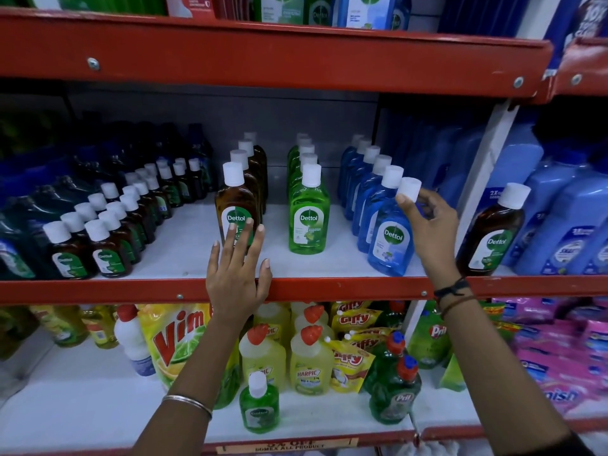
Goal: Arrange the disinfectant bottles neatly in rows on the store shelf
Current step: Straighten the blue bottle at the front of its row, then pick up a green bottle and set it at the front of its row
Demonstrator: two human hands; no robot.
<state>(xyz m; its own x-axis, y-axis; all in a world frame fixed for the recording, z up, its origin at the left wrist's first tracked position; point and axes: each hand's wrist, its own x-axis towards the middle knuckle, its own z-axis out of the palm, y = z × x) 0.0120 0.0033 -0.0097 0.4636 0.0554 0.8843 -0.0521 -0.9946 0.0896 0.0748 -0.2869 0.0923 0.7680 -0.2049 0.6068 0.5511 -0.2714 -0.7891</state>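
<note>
Left hand (235,274) rests flat, open, against the front brown bottle (236,205); right hand (431,232) pinches the leaning blue bottle (391,238) by its neck, top tipped right of its row.

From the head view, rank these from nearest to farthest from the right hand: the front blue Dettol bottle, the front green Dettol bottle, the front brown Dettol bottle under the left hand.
1. Front blue Dettol bottle: touching the right hand, tilted at the shelf's right.
2. Front green Dettol bottle: middle row, upright.
3. Front brown Dettol bottle: left of those, behind the left hand fingertips.
</note>
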